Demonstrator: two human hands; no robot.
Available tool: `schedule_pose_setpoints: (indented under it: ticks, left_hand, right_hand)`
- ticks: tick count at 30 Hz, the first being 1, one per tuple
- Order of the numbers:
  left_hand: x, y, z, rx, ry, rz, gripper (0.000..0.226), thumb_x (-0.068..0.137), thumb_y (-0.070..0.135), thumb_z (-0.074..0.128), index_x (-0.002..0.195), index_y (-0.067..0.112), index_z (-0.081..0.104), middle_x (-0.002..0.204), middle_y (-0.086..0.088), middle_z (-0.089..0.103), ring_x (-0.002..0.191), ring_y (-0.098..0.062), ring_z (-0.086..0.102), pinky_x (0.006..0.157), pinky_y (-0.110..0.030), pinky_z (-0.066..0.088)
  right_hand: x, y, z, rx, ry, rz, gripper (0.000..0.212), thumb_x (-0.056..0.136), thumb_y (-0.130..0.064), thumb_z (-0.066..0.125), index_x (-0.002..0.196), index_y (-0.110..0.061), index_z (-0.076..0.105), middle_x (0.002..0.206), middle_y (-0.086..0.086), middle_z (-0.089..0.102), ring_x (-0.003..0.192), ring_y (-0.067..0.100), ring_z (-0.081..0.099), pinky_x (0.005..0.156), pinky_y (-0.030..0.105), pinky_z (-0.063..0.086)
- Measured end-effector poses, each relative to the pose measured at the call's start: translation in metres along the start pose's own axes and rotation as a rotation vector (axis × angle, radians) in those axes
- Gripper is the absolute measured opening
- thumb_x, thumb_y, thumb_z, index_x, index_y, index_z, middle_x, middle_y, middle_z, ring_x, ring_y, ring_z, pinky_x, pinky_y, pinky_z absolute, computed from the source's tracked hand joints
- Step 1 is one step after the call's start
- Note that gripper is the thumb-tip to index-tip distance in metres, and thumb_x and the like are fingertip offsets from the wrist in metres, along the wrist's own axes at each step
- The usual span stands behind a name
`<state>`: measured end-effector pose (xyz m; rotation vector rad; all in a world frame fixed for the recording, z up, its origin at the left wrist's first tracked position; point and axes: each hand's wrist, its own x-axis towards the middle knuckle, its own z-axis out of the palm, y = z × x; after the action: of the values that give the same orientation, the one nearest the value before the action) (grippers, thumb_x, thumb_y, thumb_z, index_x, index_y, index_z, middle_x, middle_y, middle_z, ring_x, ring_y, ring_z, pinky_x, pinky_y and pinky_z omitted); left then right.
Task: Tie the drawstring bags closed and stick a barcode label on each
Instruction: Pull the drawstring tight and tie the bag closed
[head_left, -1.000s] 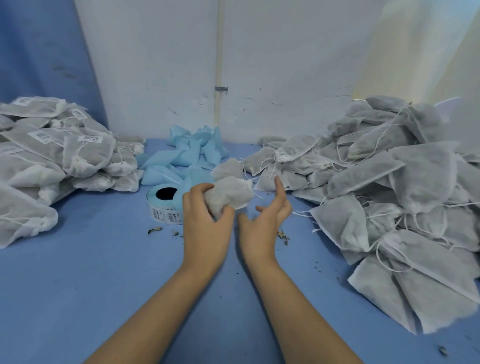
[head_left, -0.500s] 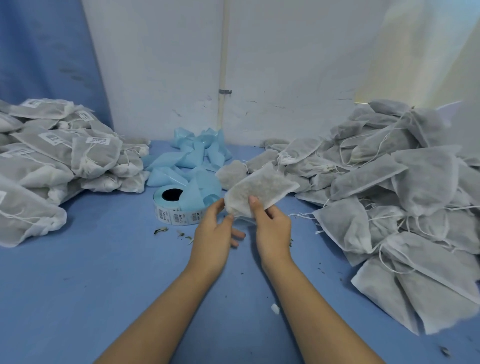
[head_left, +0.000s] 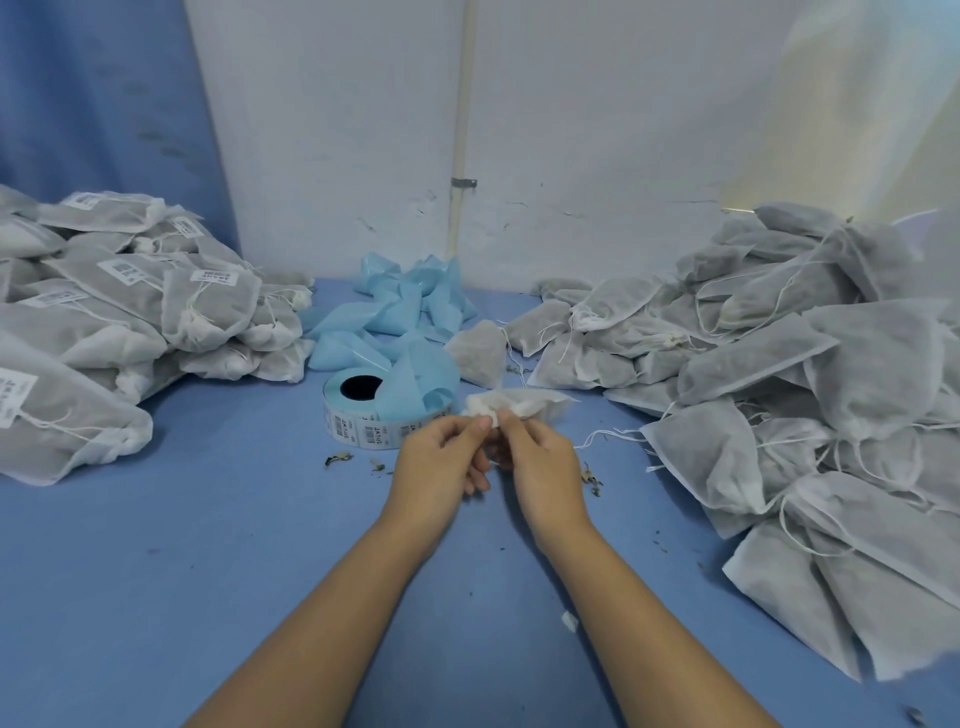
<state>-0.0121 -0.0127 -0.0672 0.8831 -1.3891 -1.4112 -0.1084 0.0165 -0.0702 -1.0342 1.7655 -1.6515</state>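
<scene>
Drawstring bag (head_left: 524, 404), judged soft, light and easily crumpled, sits above the blue tabletop (head_left: 208, 571) just beside the label roll (head_left: 374, 415), pinched by left hand (head_left: 441, 462) and right hand (head_left: 543, 462) at its gathered neck, the likeliest hold for cinching.

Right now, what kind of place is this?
Likely a packing bench: labelled bags piled left, unlabelled bags right, a barcode label roll between them, and one bag held at the middle.
</scene>
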Motion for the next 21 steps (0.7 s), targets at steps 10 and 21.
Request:
schedule_pose_setpoints:
  ticks: [10, 21]
  left_hand:
    - [0.0, 0.004, 0.003, -0.03, -0.107, -0.031, 0.032, 0.089, -0.008, 0.041, 0.101, 0.015, 0.061, 0.049, -0.004, 0.047, 0.038, -0.012, 0.044, 0.042, -0.022, 0.033]
    - [0.005, 0.001, 0.017, 0.026, -0.019, -0.14, 0.036, 0.081, -0.003, 0.039, 0.082, 0.023, 0.064, 0.039, 0.012, 0.038, 0.036, -0.006, 0.029, 0.045, -0.023, 0.024]
  right_hand:
    - [-0.006, 0.0, -0.01, 0.197, -0.179, -0.048, 0.014, 0.088, -0.007, 0.062, 0.081, -0.002, 0.072, 0.073, 0.004, 0.068, 0.074, 0.019, 0.062, 0.075, 0.027, 0.048]
    - [-0.005, -0.005, -0.013, 0.468, -0.049, 0.116, 0.032, 0.083, 0.001, 0.059, 0.062, -0.014, 0.077, 0.078, 0.004, 0.074, 0.078, 0.013, 0.064, 0.074, 0.021, 0.05]
